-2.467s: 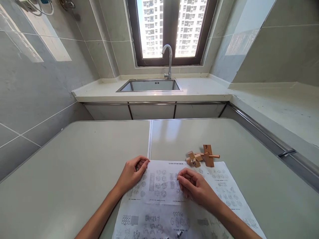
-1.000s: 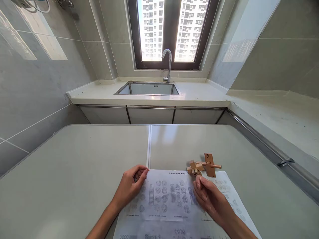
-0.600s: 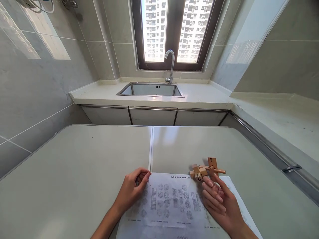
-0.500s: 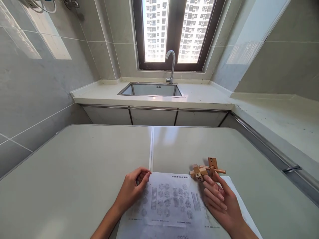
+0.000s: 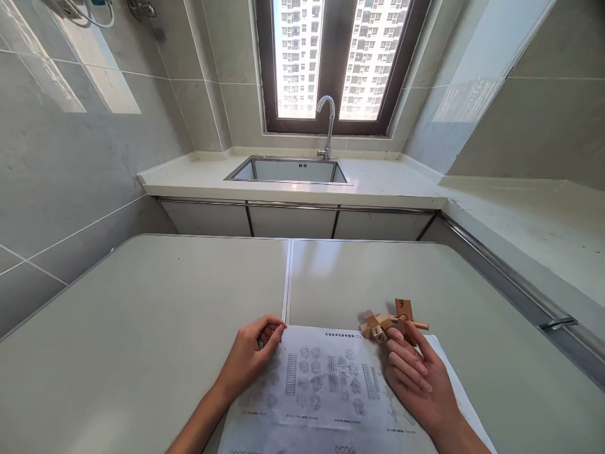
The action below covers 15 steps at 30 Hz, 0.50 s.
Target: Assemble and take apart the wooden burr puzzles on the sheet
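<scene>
A printed paper sheet with small diagrams and lines of text lies before me. My left hand rests at its upper left corner, fingers curled and thumb and forefinger closed on the corner. Near the sheet's top right edge is a small cluster of wooden puzzle pieces, some marked with black characters. Beside it, a flat wooden piece with a dark mark stands over a thin round peg. My right hand has its thumb and forefinger closed around these wooden pieces, its other fingers bent.
The pale table has a seam down its middle. Beyond it stands a counter with a sink and a curved tap under a window. A second counter runs along the right. Tiled walls enclose both sides.
The wooden cluster has turned slightly at my right fingertips. My left hand has barely moved, and the whole view has shifted a little.
</scene>
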Motion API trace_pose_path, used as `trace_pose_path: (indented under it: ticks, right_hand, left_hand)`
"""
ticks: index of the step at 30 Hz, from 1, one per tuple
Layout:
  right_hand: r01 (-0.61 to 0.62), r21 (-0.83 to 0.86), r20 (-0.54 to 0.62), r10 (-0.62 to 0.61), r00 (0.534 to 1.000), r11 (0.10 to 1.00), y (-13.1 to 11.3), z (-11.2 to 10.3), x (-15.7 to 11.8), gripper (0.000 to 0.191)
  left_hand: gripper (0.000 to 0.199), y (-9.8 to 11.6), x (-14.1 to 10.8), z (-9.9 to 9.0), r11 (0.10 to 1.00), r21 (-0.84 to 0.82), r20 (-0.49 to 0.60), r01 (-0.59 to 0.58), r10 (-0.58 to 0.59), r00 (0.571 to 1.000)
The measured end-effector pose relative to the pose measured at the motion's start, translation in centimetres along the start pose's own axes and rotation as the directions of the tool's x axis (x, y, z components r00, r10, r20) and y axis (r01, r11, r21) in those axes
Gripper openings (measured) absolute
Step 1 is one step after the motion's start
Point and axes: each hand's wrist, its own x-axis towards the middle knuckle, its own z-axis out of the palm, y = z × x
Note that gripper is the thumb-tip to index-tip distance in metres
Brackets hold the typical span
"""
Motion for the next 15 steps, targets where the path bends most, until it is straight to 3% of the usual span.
trace_pose_path:
  ticks: [8, 15]
  right_hand:
    - [0.003, 0.000, 0.014, -0.003, 1.000, 1.000, 0.0, 0.7, 0.4, 0.035]
    - [0.019, -0.062, -0.044, -0.022, 0.999, 0.998, 0.0, 1.1, 0.4, 0.032]
  left_hand:
    - [0.038, 0.1, 0.0, 0.0, 1.000, 0.013, 0.009, -0.001, 0.001, 1.000]
    - [0.038, 0.1, 0.1, -0.1, 0.999, 0.036, 0.010, 0.004, -0.004, 1.000]
